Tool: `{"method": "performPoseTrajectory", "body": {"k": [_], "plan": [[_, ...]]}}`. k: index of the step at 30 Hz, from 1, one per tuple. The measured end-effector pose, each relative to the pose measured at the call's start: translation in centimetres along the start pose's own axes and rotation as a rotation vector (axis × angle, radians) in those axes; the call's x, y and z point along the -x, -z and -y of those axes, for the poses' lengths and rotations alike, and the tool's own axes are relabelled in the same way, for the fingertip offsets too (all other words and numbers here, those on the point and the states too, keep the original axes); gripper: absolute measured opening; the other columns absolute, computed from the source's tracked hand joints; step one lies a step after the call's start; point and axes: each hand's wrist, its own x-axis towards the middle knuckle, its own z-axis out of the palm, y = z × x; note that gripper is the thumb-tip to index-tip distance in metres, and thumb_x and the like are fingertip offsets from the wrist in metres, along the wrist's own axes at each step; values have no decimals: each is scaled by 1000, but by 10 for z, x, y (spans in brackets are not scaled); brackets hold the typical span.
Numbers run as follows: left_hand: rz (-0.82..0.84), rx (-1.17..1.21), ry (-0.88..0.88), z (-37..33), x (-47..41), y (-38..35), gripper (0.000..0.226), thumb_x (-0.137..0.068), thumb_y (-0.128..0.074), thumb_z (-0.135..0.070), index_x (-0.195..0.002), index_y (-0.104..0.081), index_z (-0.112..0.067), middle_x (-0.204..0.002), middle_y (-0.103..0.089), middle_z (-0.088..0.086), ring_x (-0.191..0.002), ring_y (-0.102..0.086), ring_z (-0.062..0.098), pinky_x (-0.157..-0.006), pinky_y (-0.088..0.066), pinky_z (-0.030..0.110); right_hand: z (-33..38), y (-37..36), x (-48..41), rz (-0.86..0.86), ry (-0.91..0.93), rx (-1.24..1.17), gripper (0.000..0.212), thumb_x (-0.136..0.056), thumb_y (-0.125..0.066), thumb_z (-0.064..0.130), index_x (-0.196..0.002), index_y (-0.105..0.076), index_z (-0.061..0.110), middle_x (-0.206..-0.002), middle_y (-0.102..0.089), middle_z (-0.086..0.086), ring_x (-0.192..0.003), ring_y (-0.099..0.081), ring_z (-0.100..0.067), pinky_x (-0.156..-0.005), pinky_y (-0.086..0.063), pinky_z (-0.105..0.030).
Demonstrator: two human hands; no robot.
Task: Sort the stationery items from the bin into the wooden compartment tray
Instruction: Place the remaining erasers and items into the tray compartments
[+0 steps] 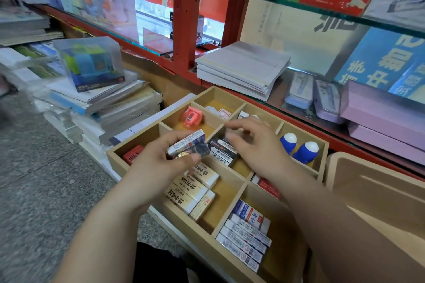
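Observation:
The wooden compartment tray (pixel 240 181) lies in front of me. My left hand (pixel 158 163) grips a small stack of boxed erasers (pixel 187 145) above the tray's left side. My right hand (pixel 253 145) hovers over the middle compartment with black boxes (pixel 224 151), fingers curled and blurred; I cannot tell if it holds anything. Cream erasers (pixel 195 188) fill one compartment, white-and-blue erasers (pixel 246 232) another. A pink sharpener (pixel 192 117), two blue bottles (pixel 299 148) and a red item (pixel 133 154) sit in other compartments. The light wooden bin (pixel 377 190) stands at the right.
Stacks of notebooks and wrapped books (pixel 96 108) stand on the left with a clear plastic box (pixel 92 64) on top. A paper stack (pixel 241 69) and pencil cases (pixel 312 92) rest on the red-framed glass shelf behind the tray. Grey floor lies at the lower left.

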Motion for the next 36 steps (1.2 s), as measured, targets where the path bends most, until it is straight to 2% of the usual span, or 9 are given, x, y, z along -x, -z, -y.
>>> {"method": "performPoseTrajectory", "body": {"k": [3,7,12,19,21,24,31,33,36], "plan": [[14,-3,-2,1,0,-1,31,-79,-62,-4,-97,-63,-29,-99,-68,17,-95,-63,36,-91,-47,45,19,0,6,65,98,-281,23,-84,-59,19,-91,-58,40,-94,-53,24,-91,-48,11,-75,-37,1],[14,26,-15,2,-1,-3,34,-79,-63,-3,-99,-59,-30,-101,-67,11,-94,-64,34,-80,-51,33,24,-7,6,101,157,-104,24,-80,-63,15,-100,-65,26,-87,-55,17,-95,-50,-6,-74,-37,-7],[30,15,-40,7,-3,-4,40,-78,-65,-5,-98,-52,-38,-100,-62,-7,-77,-64,6,-66,-53,14,27,-10,5,104,180,-53,19,-78,-65,15,-76,-51,28,-78,-48,17,-83,-47,-6,-72,-40,-20],[52,-22,-59,8,-3,-5,46,-76,-67,-7,-108,-52,-36,-103,-66,-13,-80,-62,11,-76,-50,29,18,13,16,7,61,-201,19,-79,-64,9,-74,-53,23,-70,-51,14,-60,-49,8,-54,-41,-5],[39,-35,-64,8,-3,-5,45,-76,-67,-9,-103,-50,-41,-104,-64,-15,-84,-63,16,-79,-50,32,13,26,29,-84,-5,-239,23,-79,-64,9,-71,-51,26,-73,-53,10,-61,-49,2,-54,-43,-7],[40,-35,-82,8,-3,-7,43,-76,-67,-9,-101,-50,-41,-105,-62,-15,-85,-64,14,-78,-49,32,3,39,64,-129,-62,-55,22,-77,-65,16,-71,-50,31,-72,-55,10,-65,-51,2,-55,-43,-9],[83,-16,-126,4,1,-19,44,-77,-66,-8,-99,-51,-43,-105,-62,-18,-86,-64,3,-70,-48,20,-16,24,115,110,-23,346,25,-78,-60,38,-66,-39,45,-81,-39,25,-89,-41,-2,-78,-32,-20],[96,-24,-136,4,1,-23,44,-77,-66,-8,-99,-52,-44,-104,-63,-18,-87,-64,3,-72,-50,20,-18,25,117,156,-64,325,15,-80,-59,39,-79,-49,49,-84,-33,27,-96,-32,-5,-81,-28,-23],[107,-30,-144,4,1,-28,45,-77,-67,-7,-99,-52,-43,-102,-63,-20,-79,-64,-3,-71,-51,19,-21,25,119,224,-50,299,27,-86,-53,36,-107,-54,52,-89,-34,24,-98,-24,-6,-79,-25,-20]]}}
